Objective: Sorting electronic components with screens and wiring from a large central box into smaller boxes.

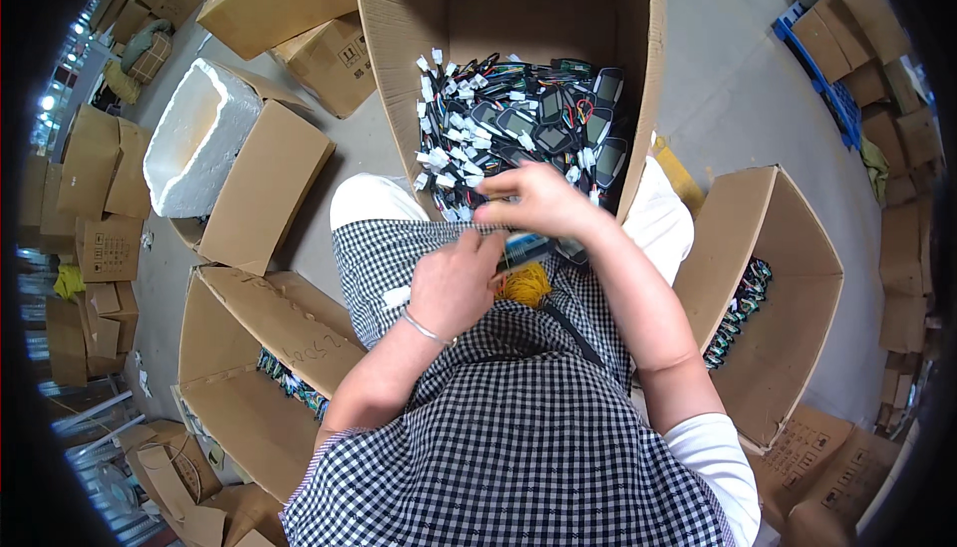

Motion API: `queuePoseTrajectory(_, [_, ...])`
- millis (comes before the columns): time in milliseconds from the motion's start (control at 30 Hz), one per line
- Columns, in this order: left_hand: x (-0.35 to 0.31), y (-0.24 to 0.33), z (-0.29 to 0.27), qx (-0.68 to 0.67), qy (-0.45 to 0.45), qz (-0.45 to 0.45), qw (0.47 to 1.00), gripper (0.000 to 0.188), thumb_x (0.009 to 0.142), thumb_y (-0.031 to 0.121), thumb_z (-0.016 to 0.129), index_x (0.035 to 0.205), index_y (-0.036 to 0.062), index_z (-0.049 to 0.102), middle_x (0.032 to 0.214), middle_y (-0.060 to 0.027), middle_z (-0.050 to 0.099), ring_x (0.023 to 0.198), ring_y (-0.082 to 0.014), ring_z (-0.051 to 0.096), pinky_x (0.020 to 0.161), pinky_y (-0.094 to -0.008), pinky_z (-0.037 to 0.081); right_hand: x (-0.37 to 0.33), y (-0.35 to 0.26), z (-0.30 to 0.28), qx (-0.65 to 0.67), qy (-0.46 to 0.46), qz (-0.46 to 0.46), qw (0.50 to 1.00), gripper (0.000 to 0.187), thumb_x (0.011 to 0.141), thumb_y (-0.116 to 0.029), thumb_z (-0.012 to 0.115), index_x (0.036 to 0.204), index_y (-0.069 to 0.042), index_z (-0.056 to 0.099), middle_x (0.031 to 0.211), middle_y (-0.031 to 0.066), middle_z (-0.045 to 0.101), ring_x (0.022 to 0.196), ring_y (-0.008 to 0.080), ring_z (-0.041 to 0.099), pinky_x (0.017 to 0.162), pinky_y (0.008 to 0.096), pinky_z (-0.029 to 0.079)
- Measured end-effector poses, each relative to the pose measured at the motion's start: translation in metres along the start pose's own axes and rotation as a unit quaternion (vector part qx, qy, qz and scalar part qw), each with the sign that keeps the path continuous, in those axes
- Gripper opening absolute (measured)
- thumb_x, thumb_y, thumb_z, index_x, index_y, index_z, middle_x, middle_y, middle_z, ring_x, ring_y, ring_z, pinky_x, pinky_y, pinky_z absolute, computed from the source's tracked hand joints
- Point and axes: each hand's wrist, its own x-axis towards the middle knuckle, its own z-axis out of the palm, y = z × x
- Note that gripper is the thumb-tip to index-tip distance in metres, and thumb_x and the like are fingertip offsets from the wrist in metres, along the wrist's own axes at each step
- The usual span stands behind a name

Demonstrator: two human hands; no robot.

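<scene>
My left hand [454,283] is closed over my lap around a small dark display unit [525,247] with a bluish edge, partly hidden by my fingers. A white connector [397,297] sticks out beside my left wrist; whether it belongs to that unit is unclear. Just above it, my right hand [546,200] hovers with thumb and fingers apart, slightly blurred, and nothing visible between them. Below the held unit, a bundle of yellow strands [526,286] rests on my checked apron [528,417]. A big cardboard box [643,79] in front holds many display units [551,136] with cables and white plugs [436,158].
An open carton [788,328] at my right contains green circuit boards [738,313]. Another carton [224,348] at my left has similar boards [289,383]. Farther left stands a box with a white foam liner [189,138]. Stacked cartons and a blue pallet [822,84] line the sides.
</scene>
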Motion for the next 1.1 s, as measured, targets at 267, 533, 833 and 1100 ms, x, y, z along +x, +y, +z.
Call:
queuePoseTrajectory(267, [-0.012,-0.05,0.032,-0.826,-0.03,-0.171,0.536,0.024,0.093,0.019,0.057,0.107,-0.0009,0.058,0.082,-0.0029,0.061,0.053,-0.0038,0.045,0.044,-0.017,0.034,-0.056,0.038,0.037,0.433,0.252,-0.051,0.864,0.054,0.081,-0.022,0.073,0.124,0.005,0.055,0.132,0.0181,0.054,0.119,0.0218,0.055,0.104,0.0399,0.039])
queuePoseTrajectory(533, [0.005,-0.048,0.028,-0.446,-0.206,-0.033,0.87,0.03,0.088,0.014,0.064,0.112,-0.0016,0.054,0.096,-0.0036,0.063,0.081,-0.0102,0.059,0.073,-0.0252,0.049,-0.04,0.018,-0.012,0.09,-0.062,-0.059,0.992,0.038,0.077,-0.019,0.073,0.11,-0.001,0.063,0.104,0.0106,0.069,0.091,0.0176,0.067,0.085,0.0352,0.051])
queuePoseTrajectory(833, [0.064,-0.087,0.055,-0.487,-0.153,-0.161,0.845,0.025,0.089,0.027,0.065,0.095,0.0058,0.056,0.07,0.0036,0.055,0.054,-0.002,0.047,0.045,-0.0174,0.039,-0.072,0.086,0.052,-0.272,0.033,0.286,0.918,0.052,0.075,-0.046,0.069,0.108,-0.007,0.059,0.097,0.0144,0.066,0.097,0.0301,0.064,0.081,0.0427,0.05])
queuePoseTrajectory(1100, [0.101,-0.096,0.076,-0.174,0.026,-0.246,0.953,0.051,0.08,0.023,0.069,0.121,0.0007,0.048,0.112,-0.023,0.06,0.101,-0.0353,0.059,0.088,-0.044,0.046,-0.092,0.116,0.065,-0.352,0.154,0.223,0.896,0.019,0.079,-0.018,0.063,0.091,-0.003,0.064,0.077,0.0129,0.067,0.07,0.0298,0.067,0.066,0.0423,0.052])
